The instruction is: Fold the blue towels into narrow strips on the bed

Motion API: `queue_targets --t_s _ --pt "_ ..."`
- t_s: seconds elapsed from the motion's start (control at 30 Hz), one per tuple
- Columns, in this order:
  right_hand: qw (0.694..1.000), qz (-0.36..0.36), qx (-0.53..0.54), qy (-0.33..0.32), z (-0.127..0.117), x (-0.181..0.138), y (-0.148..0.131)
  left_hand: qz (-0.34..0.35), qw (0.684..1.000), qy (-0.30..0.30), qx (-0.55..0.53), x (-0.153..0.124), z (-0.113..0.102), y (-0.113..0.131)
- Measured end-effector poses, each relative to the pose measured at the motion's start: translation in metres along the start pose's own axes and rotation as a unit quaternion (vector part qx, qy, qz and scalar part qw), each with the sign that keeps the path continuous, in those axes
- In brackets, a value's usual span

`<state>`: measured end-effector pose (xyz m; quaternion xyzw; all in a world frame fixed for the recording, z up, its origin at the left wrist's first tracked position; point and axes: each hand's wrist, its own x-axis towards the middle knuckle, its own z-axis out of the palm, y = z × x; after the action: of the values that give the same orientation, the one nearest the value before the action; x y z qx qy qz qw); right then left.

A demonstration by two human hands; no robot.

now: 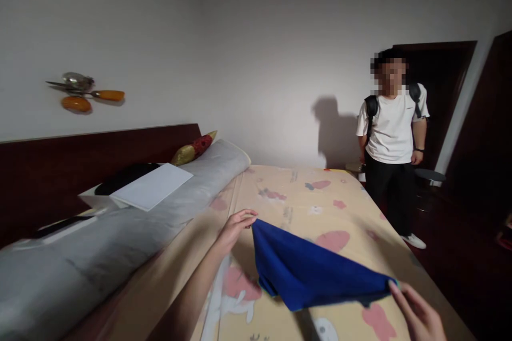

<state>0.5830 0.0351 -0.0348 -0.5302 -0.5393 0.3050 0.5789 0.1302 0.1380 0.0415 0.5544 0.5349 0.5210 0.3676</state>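
Note:
A piece of blue cloth is stretched between my two hands over the bed, its lower edge hanging in folds. My left hand pinches its upper left corner between thumb and fingers. At the opposite end, my right hand grips the right corner, near the bed's right side. Under the cloth lies a yellowish bed sheet printed with pink carrots and white rabbits. I cannot tell whether the hanging edge touches the sheet.
A long grey pillow runs along the dark headboard, with an open white box and a red-gold cushion. A person in a white shirt stands right of the bed, near a round stool.

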Motion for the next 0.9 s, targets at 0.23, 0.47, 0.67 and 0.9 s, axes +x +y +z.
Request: queue_targets --t_s 0.23,0.47,0.67,0.9 --pt "0.992 0.048 0.101 0.063 -0.005 0.05 -0.049 -0.003 0.999 0.018 -0.027 -0.067 -0.035 0.056" --pt "0.989 0.076 0.124 -0.037 -0.004 0.075 -0.049 -0.017 0.999 0.02 0.038 -0.083 -0.045 0.062" --pt "0.995 -0.006 -0.022 -0.098 -0.012 0.077 -0.045 -0.01 0.995 0.033 0.092 -0.077 -0.048 0.058" --pt "0.967 -0.127 -0.21 -0.064 -0.03 0.064 -0.046 -0.011 0.987 0.038 0.154 -0.084 -0.049 0.059"
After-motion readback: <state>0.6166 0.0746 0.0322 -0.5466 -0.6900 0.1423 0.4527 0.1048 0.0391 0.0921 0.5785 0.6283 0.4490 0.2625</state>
